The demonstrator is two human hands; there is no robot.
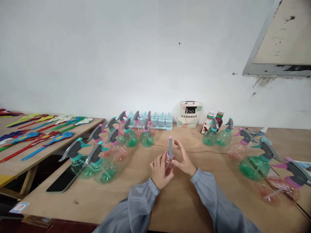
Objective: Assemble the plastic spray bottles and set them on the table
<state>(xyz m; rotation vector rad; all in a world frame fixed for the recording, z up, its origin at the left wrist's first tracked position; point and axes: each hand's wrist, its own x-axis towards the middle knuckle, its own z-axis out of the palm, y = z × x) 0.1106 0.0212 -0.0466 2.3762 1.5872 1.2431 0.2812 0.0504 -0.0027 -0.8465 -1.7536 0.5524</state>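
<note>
Pink spray bottle (169,165): holding upright between the two hands, and serving as the clock's centre for every direction below; its grey trigger head (170,149) is turning its pink tip toward 12 o'clock; the left hand is hiding its base.
Left hand (160,172): lying at 8 o'clock, curving its fingers along the bottle's side, with the thumb reaching in front; whether it is gripping firmly, I cannot tell.
Right hand (186,161): opening toward the bottle from 3 o'clock, fingers spreading away from the thumb; whether the thumb is touching, I cannot tell.
Sleeves (143,199): gathering at both wrists in grey-blue cloth.
Brown table (181,204): carrying pink and green spray bottles, one group standing from 9 to 11 o'clock, another from 2 to 4.
Light-blue moulds (161,121): sitting near the wall between 11 and 12.
Printed bag (189,118): standing at 1 o'clock.
Black phone (62,181): lying between 8 and 9.
Hand-shaped toys (58,139): spreading over the side table (46,158) between 9 and 10.
</note>
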